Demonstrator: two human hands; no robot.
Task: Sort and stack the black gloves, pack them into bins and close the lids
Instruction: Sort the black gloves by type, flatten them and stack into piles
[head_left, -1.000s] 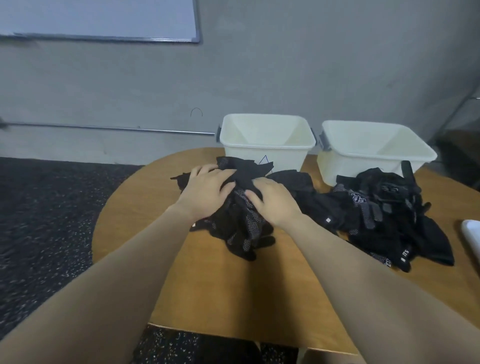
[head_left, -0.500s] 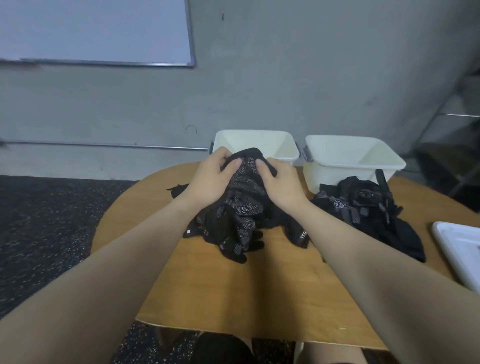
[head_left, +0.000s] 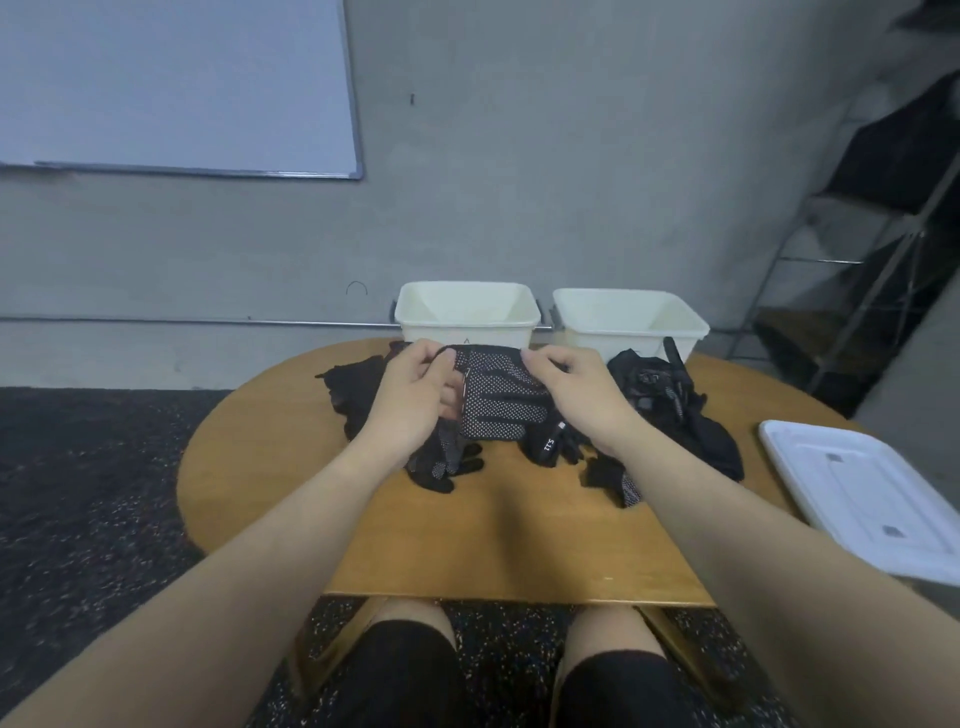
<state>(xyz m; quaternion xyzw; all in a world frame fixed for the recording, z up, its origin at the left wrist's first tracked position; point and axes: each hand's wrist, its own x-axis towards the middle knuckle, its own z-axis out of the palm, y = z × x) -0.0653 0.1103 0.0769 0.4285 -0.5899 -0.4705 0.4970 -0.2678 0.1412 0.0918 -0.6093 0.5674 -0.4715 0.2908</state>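
Lifted off the heap since the earlier frame, a dotted glove (head_left: 496, 402) hangs spread between left hand (head_left: 415, 397) and right hand (head_left: 576, 395), each pinching an upper corner; sorting stage, next it needs laying flat; both bins (head_left: 467, 314) stand empty behind

two white bins (head_left: 467, 325) (head_left: 630, 332) stand open on one wooden surface (head_left: 498, 540). one white lid (head_left: 862, 493). two hands (head_left: 410, 400) (head_left: 582, 395). black gloves (head_left: 675, 400) lie heaped, too tangled to count.

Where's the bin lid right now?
In the head view, the white lid lies flat at the table's right edge, right of the glove pile and nearer than the right bin.
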